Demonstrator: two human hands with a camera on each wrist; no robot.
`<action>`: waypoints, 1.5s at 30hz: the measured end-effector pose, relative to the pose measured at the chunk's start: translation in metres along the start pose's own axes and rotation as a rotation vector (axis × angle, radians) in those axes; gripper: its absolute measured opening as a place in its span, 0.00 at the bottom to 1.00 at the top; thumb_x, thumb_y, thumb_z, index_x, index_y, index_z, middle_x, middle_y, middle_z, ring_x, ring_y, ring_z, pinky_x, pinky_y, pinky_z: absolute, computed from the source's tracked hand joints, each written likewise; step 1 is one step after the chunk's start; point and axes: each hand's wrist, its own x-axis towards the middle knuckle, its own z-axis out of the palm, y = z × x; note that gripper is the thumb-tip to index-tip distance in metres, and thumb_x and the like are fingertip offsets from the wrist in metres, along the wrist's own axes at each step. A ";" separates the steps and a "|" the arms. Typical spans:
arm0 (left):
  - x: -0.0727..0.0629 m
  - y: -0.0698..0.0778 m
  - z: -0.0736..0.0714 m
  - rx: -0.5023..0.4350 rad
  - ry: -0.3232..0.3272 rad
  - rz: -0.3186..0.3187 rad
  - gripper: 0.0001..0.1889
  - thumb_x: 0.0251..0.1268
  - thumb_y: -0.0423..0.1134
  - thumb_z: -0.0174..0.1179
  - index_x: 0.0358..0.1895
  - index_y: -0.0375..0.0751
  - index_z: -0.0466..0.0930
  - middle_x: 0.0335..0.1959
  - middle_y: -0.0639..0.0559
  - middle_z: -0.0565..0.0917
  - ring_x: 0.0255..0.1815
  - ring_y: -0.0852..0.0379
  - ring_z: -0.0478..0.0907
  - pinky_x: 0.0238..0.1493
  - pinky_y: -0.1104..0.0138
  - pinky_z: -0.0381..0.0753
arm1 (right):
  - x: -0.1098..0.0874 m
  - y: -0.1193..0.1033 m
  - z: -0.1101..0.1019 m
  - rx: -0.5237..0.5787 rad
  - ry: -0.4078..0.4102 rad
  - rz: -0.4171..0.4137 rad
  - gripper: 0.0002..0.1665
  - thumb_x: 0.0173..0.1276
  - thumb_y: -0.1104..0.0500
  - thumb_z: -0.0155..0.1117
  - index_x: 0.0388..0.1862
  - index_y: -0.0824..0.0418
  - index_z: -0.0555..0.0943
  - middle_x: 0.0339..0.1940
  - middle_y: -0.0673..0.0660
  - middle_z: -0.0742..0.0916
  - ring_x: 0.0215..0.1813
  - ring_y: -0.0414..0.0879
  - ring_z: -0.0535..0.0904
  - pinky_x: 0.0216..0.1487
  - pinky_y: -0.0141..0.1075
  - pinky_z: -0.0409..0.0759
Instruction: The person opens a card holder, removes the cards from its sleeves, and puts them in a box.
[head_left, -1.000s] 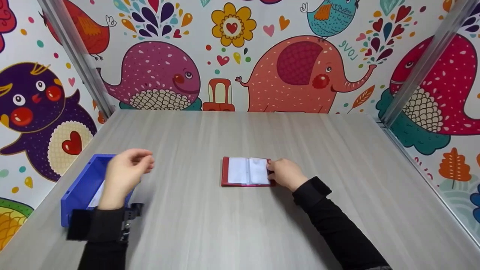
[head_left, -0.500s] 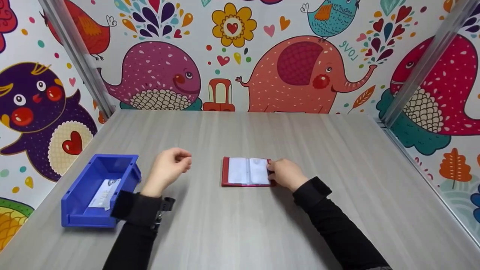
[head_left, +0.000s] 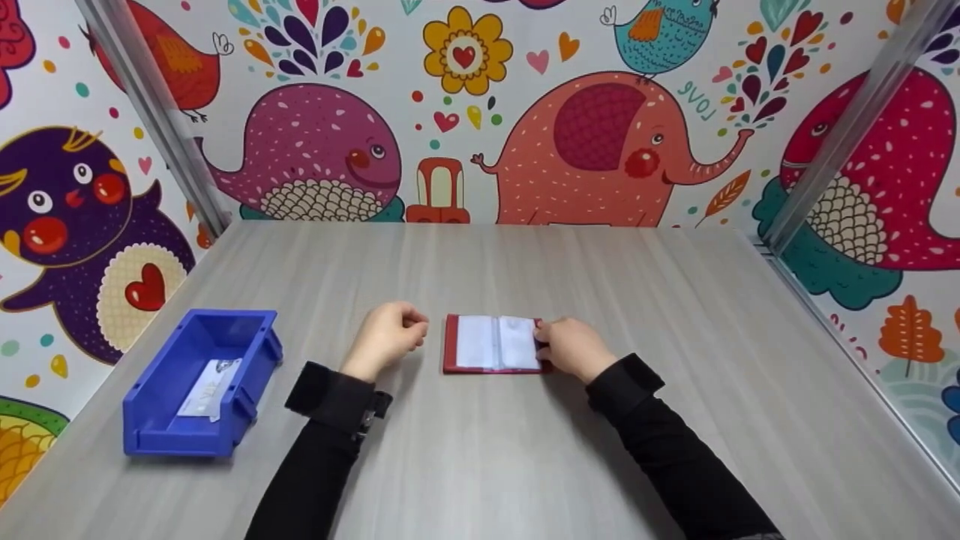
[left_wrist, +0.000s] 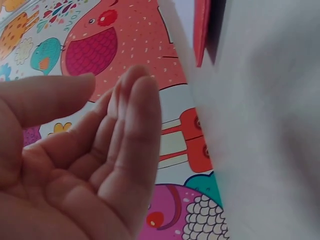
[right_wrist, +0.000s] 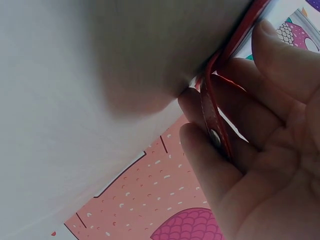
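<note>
A small red card holder [head_left: 451,343] lies spread out on the table, with clear, whitish plastic sleeves [head_left: 475,342] showing inside. At its right edge my right hand [head_left: 573,346] pinches the cover between thumb and fingers. The right wrist view shows a red strap [right_wrist: 212,117] with a metal snap [right_wrist: 215,137] hanging against those fingers. My left hand [head_left: 387,339] hovers just left of the card holder. Its fingers [left_wrist: 139,130] bend loosely, the thumb stands apart from them, and nothing lies between.
A blue plastic bin [head_left: 150,379] stands on the table at the left. Inside it lies a white, card-like piece [head_left: 208,390] with printing. A patterned wall [head_left: 465,112] rises behind the table [head_left: 480,465], and metal posts [head_left: 832,142] stand at the back corners.
My left hand has moved right, from over the blue bin to beside the card holder, uncovering the bin. My right hand and the card holder have stayed in place.
</note>
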 end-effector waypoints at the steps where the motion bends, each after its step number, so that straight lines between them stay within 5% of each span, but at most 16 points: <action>1: 0.001 0.000 0.002 0.007 -0.002 -0.002 0.06 0.63 0.29 0.61 0.40 0.30 0.84 0.26 0.48 0.84 0.26 0.56 0.81 0.29 0.66 0.79 | 0.000 0.000 0.000 0.003 -0.002 0.006 0.09 0.56 0.64 0.75 0.35 0.65 0.85 0.41 0.63 0.88 0.38 0.61 0.83 0.40 0.51 0.80; 21: 0.017 0.012 0.043 0.166 -0.125 0.035 0.05 0.57 0.29 0.59 0.25 0.38 0.82 0.16 0.56 0.77 0.20 0.59 0.74 0.30 0.67 0.73 | 0.000 0.001 0.001 -0.001 -0.024 0.032 0.14 0.57 0.63 0.75 0.43 0.65 0.87 0.51 0.63 0.86 0.42 0.62 0.83 0.43 0.51 0.81; 38: 0.023 0.006 0.052 0.268 -0.039 -0.006 0.07 0.54 0.30 0.61 0.21 0.38 0.78 0.22 0.51 0.77 0.27 0.51 0.74 0.34 0.62 0.75 | 0.001 -0.001 0.001 0.003 -0.033 0.032 0.09 0.59 0.63 0.74 0.38 0.64 0.86 0.38 0.64 0.88 0.37 0.61 0.83 0.39 0.51 0.80; 45: 0.024 0.003 0.051 0.257 -0.042 -0.062 0.20 0.54 0.31 0.62 0.11 0.45 0.61 0.13 0.56 0.63 0.19 0.56 0.63 0.23 0.67 0.62 | 0.001 -0.001 0.001 -0.001 -0.042 0.043 0.09 0.59 0.63 0.74 0.39 0.64 0.86 0.42 0.63 0.88 0.38 0.61 0.82 0.40 0.51 0.80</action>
